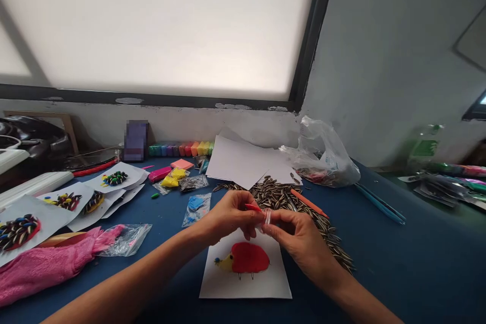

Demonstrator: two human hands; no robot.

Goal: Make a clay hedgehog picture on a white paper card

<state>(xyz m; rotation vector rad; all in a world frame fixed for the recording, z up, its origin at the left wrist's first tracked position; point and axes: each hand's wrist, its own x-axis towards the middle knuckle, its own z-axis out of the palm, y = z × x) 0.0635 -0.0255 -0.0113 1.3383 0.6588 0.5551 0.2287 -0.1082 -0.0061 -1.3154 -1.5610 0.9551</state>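
Note:
My left hand (pixel 237 215) is closed in a pinch on a bit of red modelling clay (pixel 252 207). Fingers of my right hand (pixel 296 233) pinch a small clear plastic bag (pixel 268 216) that meets the clay. Both hands hover over a white sheet (pixel 212 288), partly covering its top edge. On that sheet lies a hedgehog shape (pixel 250 257) with a red clay body, a yellow face and a blue nose. Sunflower seeds (pixel 273 193) are heaped just behind and beside my right hand, with an orange pen-like stick (pixel 309 203) across them.
Finished seed pictures (pixel 114 178) and a pink cloth (pixel 56 263) occupy the left side. Bagged blue clay (pixel 196 203), yellow clay (pixel 172 177) and coloured clay blocks (pixel 182 149) lie behind. White paper (pixel 239 162), a plastic bag (pixel 330 157) and blue sticks (pixel 379 203) are further right.

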